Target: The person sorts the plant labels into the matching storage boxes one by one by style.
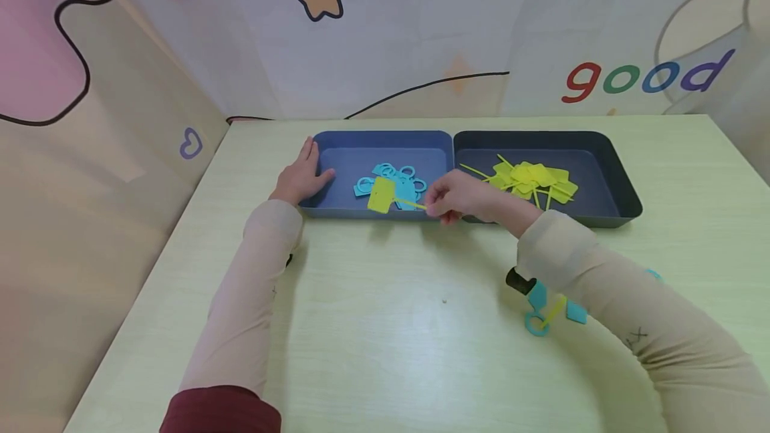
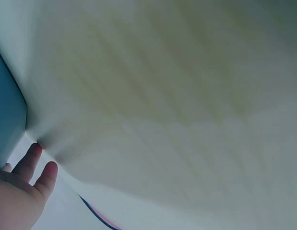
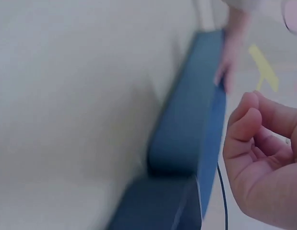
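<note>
My right hand (image 1: 460, 196) pinches the thin stem of a yellow tag (image 1: 381, 195), a flat rectangular plate with a tail. The tag points left over the front part of the blue tray (image 1: 327, 202). In the right wrist view the yellow tag (image 3: 264, 68) sticks out past the fingertips. My left hand (image 1: 301, 176) rests on the blue tray's left end with fingers spread and straight. Inside that tray lie several light-blue tags (image 1: 406, 186) with ring ends. The dark tray (image 1: 613, 199) beside it bears a pile of yellow tags (image 1: 532, 179).
On the table (image 1: 385, 326), partly under my right forearm, lie some loose pieces: a light-blue ring tag (image 1: 537, 323), a yellow strip (image 1: 555, 311) and another blue piece (image 1: 576, 313). A printed cloth (image 1: 409, 32) hangs behind the trays.
</note>
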A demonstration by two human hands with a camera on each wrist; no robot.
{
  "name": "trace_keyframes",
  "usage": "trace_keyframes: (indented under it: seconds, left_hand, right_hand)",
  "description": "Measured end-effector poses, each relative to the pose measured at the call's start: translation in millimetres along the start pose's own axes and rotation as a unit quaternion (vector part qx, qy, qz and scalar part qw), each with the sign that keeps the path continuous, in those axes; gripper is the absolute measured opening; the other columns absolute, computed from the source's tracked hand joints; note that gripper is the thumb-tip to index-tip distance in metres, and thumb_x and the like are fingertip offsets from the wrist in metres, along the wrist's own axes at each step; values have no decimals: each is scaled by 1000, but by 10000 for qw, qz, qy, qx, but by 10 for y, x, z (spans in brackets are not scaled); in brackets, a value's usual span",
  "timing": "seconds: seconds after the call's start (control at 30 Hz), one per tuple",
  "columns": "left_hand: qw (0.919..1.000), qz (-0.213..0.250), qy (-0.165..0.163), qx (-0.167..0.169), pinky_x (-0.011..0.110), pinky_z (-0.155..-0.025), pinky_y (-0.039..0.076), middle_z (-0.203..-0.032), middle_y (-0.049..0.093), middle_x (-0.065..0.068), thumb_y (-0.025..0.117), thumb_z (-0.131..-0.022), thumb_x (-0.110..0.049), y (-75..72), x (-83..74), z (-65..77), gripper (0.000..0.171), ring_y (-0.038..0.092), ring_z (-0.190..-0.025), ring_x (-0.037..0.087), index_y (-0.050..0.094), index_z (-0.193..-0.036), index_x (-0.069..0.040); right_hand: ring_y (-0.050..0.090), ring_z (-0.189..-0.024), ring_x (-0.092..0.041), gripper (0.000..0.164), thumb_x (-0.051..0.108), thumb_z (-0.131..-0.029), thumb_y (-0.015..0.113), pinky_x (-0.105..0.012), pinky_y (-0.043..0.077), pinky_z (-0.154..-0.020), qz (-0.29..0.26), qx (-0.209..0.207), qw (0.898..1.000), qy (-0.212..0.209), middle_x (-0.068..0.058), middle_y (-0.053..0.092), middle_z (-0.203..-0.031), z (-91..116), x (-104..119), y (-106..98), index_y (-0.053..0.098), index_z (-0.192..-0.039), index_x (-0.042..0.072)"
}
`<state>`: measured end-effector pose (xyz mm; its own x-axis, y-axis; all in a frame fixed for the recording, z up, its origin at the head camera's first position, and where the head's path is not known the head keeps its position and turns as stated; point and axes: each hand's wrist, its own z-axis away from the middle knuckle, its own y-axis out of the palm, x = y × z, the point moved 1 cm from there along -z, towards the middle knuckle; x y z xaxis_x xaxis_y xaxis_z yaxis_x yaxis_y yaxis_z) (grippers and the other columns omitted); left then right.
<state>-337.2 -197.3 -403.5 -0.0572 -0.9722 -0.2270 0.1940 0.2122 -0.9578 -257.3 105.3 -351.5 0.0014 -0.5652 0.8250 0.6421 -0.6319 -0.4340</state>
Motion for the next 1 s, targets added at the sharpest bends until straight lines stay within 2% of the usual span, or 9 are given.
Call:
trace_keyframes:
  seconds: [0.1,0.2,0.37,0.6,0.77,1.0]
  left_hand:
    - [10000,14,16,25,47,-101,30,-149,-14,8,37,-90,-46,3,2,-6,79,20,-133,32,-5,-142,-4]
    - [10000,37,21,24,46,-101,30,-149,-14,7,37,-90,-46,4,0,-3,79,20,-133,32,-5,-142,-4]
    - [10000,49,37,-7,45,-101,30,-149,-15,7,37,-90,-47,3,-2,8,79,19,-134,31,-5,-142,-4]
    - [10000,54,23,-6,46,-101,29,-149,-15,7,37,-90,-47,0,-9,14,79,20,-134,32,-5,-142,-4]
    - [10000,55,14,-12,47,-101,29,-149,-14,7,38,-90,-46,-4,-18,23,79,20,-133,33,-5,-142,-4]
    - [10000,30,41,-12,47,-101,29,-149,-13,9,37,-90,-46,-10,-18,31,79,20,-133,33,-5,-142,-4]
  right_hand:
    - [52,-57,-17,13,7,-86,55,-26,46,-58,-400,-581,9974,113,-5,53,-67,40,-40,-221,55,-90,-6]
    - [52,-59,-16,16,8,-86,54,-25,47,-59,-714,-1135,9907,248,-4,54,-68,94,-120,-432,54,-95,-6]
    - [55,-63,-16,22,9,-88,52,-25,49,-64,-947,-1651,9802,545,-4,55,-74,196,-348,-724,52,-103,-6]
    - [57,-64,-13,34,10,-89,50,-21,50,-64,-949,-1974,9675,1261,-2,58,-76,321,-712,-1015,46,-118,-8]
    - [56,-60,-11,34,9,-89,49,-19,49,-61,-1011,-2089,9589,1630,2,58,-70,378,-927,-1140,45,-117,-9]
    - [54,-56,-9,30,8,-89,49,-20,48,-59,-1068,-2016,9529,1997,1,56,-67,414,-1112,-1225,46,-114,-9]
